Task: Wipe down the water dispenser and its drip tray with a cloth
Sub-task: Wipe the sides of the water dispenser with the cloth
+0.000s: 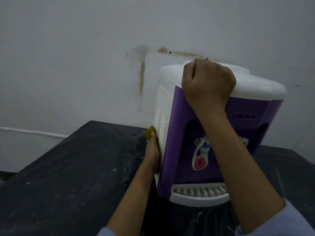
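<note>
A purple and white water dispenser [179,120] stands on a black table, its white drip tray [196,193] jutting out at the bottom front. My left hand [151,154] presses a yellow-green cloth [150,133] flat against the dispenser's white vented left side; most of the cloth is hidden behind the hand. My right hand [208,82] grips the front edge of the white top cover, fingers curled over it. My right forearm crosses in front of the taps and hides part of them.
The black table [76,167] is dusty and speckled with white flecks, with open surface to the left of the dispenser. A stained white wall [85,57] stands close behind. A white cable [34,132] runs along the wall at the left.
</note>
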